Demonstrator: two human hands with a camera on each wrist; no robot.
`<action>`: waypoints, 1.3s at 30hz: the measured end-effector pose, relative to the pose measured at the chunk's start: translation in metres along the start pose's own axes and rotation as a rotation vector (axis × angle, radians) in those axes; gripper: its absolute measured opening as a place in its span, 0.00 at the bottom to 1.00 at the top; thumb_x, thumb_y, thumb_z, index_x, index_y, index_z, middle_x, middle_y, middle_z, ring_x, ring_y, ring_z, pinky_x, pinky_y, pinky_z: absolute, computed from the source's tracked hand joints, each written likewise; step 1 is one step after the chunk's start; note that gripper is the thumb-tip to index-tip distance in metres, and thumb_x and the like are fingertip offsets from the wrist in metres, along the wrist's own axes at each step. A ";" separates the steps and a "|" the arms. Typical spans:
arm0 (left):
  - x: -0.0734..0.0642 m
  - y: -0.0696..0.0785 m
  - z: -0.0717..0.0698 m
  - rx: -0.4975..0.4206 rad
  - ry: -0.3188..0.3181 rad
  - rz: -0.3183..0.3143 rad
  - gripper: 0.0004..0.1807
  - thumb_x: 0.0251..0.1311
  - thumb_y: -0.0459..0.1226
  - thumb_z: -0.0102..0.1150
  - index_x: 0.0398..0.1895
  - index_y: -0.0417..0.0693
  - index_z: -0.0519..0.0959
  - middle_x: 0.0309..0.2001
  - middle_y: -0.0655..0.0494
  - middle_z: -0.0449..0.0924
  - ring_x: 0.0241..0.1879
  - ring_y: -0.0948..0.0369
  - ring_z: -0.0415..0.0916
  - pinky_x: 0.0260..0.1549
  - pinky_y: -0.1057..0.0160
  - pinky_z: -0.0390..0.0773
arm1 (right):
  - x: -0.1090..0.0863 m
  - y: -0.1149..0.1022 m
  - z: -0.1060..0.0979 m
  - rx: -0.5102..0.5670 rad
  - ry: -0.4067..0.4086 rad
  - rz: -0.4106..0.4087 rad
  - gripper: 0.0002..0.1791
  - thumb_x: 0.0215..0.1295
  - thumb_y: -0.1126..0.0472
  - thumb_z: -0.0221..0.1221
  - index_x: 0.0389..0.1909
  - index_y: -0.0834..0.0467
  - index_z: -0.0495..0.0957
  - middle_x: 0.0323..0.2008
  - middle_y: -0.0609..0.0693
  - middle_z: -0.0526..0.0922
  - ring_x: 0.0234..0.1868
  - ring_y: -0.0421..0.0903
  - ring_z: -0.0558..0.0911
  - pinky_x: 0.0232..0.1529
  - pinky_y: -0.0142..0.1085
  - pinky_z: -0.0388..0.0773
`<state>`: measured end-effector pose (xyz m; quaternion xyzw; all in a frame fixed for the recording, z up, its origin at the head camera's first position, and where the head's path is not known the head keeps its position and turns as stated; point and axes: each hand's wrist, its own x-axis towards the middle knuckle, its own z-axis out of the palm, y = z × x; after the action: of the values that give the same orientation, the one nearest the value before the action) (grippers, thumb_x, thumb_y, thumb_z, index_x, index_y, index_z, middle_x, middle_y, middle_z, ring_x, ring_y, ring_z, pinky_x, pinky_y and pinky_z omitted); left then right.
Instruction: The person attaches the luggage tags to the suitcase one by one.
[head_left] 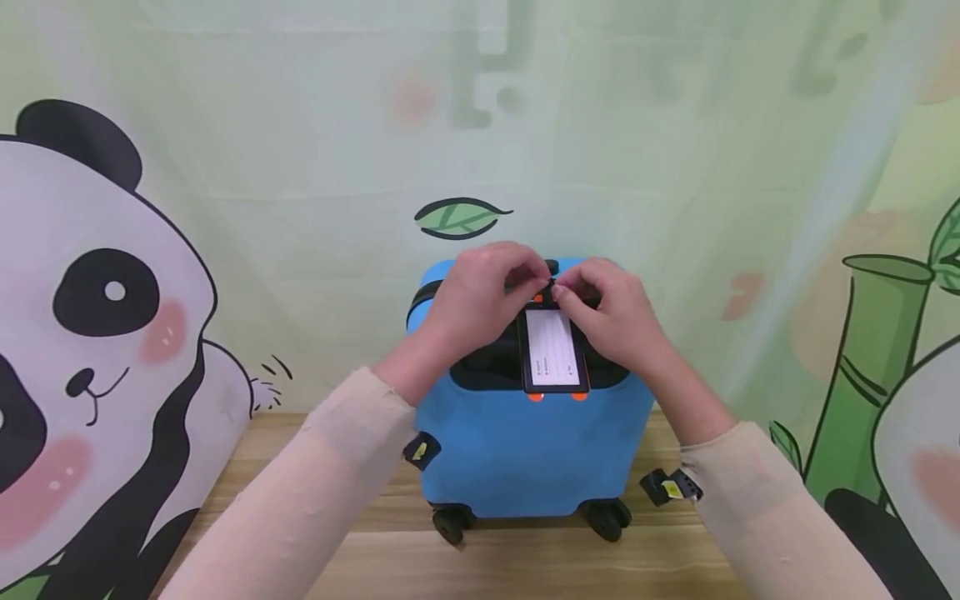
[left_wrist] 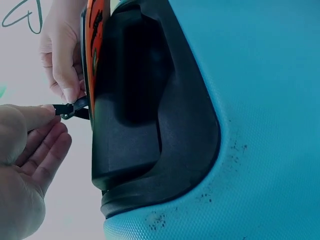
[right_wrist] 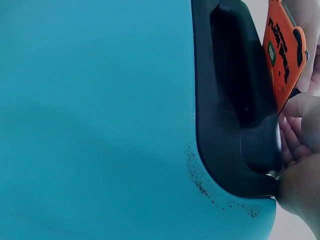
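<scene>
A luggage tag (head_left: 555, 350) hangs over the black top handle (left_wrist: 130, 150) of a blue suitcase (head_left: 525, 458). Its front has a white card in a dark frame; its orange back (right_wrist: 284, 55) carries black lettering. Above the tag, my left hand (head_left: 487, 292) pinches the end of the tag's black strap (left_wrist: 62, 109) between thumb and index finger. My right hand (head_left: 615, 312) pinches the strap close by, beside a small buckle (left_wrist: 69, 114). In the left wrist view the strap passes through this buckle. Fingers partly hide the strap in the head view.
The suitcase stands upright on black wheels (head_left: 603, 518) on a wood-grain surface (head_left: 487, 562). Behind it hangs a pale green backdrop (head_left: 315, 167) printed with pandas, bamboo and a leaf. Black bands with yellow marks (head_left: 671, 487) are near both sleeves.
</scene>
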<state>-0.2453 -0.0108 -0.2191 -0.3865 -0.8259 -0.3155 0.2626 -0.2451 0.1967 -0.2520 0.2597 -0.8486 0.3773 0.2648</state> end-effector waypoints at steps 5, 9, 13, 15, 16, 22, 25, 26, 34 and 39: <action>-0.001 -0.001 -0.004 -0.069 -0.033 -0.091 0.05 0.72 0.33 0.69 0.45 0.40 0.87 0.43 0.50 0.89 0.41 0.58 0.85 0.49 0.65 0.85 | 0.002 0.000 0.002 -0.015 -0.007 -0.008 0.06 0.76 0.67 0.61 0.41 0.65 0.85 0.40 0.59 0.85 0.42 0.54 0.80 0.46 0.47 0.79; -0.001 0.000 -0.007 -0.101 -0.065 -0.165 0.07 0.73 0.35 0.68 0.46 0.41 0.86 0.43 0.51 0.89 0.43 0.58 0.86 0.51 0.64 0.85 | 0.004 -0.002 0.004 -0.026 -0.015 -0.001 0.06 0.75 0.66 0.62 0.41 0.65 0.85 0.40 0.58 0.85 0.43 0.53 0.79 0.47 0.48 0.79; -0.002 0.000 -0.009 -0.133 -0.077 -0.215 0.07 0.73 0.36 0.68 0.47 0.41 0.86 0.43 0.51 0.88 0.43 0.57 0.86 0.51 0.63 0.85 | 0.006 -0.003 0.005 -0.037 -0.026 0.002 0.06 0.76 0.65 0.62 0.40 0.64 0.85 0.39 0.57 0.84 0.42 0.53 0.79 0.46 0.47 0.78; -0.002 -0.001 -0.010 -0.138 -0.080 -0.232 0.07 0.73 0.36 0.68 0.48 0.41 0.85 0.43 0.52 0.88 0.44 0.57 0.85 0.50 0.62 0.85 | 0.007 -0.003 0.005 -0.044 -0.031 0.003 0.06 0.76 0.65 0.61 0.40 0.63 0.85 0.39 0.57 0.83 0.43 0.53 0.79 0.46 0.47 0.77; -0.001 -0.001 -0.011 -0.139 -0.082 -0.238 0.07 0.73 0.36 0.68 0.48 0.42 0.85 0.43 0.52 0.88 0.44 0.57 0.85 0.49 0.62 0.85 | 0.007 -0.003 0.005 -0.047 -0.033 0.006 0.06 0.76 0.65 0.61 0.40 0.63 0.84 0.39 0.57 0.83 0.43 0.53 0.79 0.46 0.47 0.77; 0.000 -0.001 -0.012 -0.130 -0.093 -0.268 0.07 0.73 0.37 0.68 0.48 0.43 0.85 0.44 0.53 0.88 0.45 0.57 0.85 0.47 0.60 0.85 | 0.006 -0.004 0.005 -0.051 -0.028 0.009 0.07 0.76 0.64 0.61 0.42 0.64 0.85 0.41 0.58 0.84 0.43 0.54 0.79 0.46 0.48 0.78; 0.001 -0.002 -0.012 -0.139 -0.102 -0.287 0.08 0.72 0.37 0.69 0.48 0.44 0.85 0.44 0.53 0.87 0.43 0.57 0.84 0.47 0.59 0.85 | 0.005 -0.003 0.005 -0.050 -0.020 0.005 0.07 0.76 0.64 0.62 0.42 0.65 0.85 0.41 0.59 0.84 0.43 0.54 0.80 0.45 0.48 0.79; 0.001 -0.002 -0.012 -0.143 -0.104 -0.292 0.08 0.72 0.37 0.69 0.48 0.44 0.85 0.44 0.53 0.87 0.43 0.57 0.84 0.47 0.59 0.85 | 0.005 -0.003 0.005 -0.049 -0.019 0.005 0.07 0.76 0.64 0.62 0.43 0.65 0.85 0.41 0.59 0.85 0.43 0.54 0.80 0.46 0.48 0.79; 0.003 -0.004 -0.012 -0.173 -0.114 -0.300 0.08 0.72 0.38 0.69 0.49 0.44 0.86 0.43 0.53 0.88 0.40 0.58 0.84 0.48 0.61 0.85 | 0.006 -0.003 0.004 -0.041 -0.026 0.004 0.06 0.75 0.65 0.63 0.42 0.65 0.84 0.41 0.59 0.84 0.43 0.54 0.79 0.46 0.47 0.79; 0.004 -0.002 -0.012 -0.189 -0.116 -0.308 0.08 0.73 0.38 0.68 0.48 0.44 0.86 0.43 0.53 0.88 0.40 0.59 0.84 0.47 0.61 0.85 | 0.006 -0.002 0.003 -0.054 -0.037 0.005 0.06 0.75 0.65 0.63 0.41 0.64 0.84 0.39 0.58 0.83 0.42 0.53 0.78 0.45 0.46 0.78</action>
<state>-0.2472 -0.0183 -0.2093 -0.2962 -0.8557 -0.4052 0.1256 -0.2493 0.1920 -0.2489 0.2572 -0.8640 0.3499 0.2548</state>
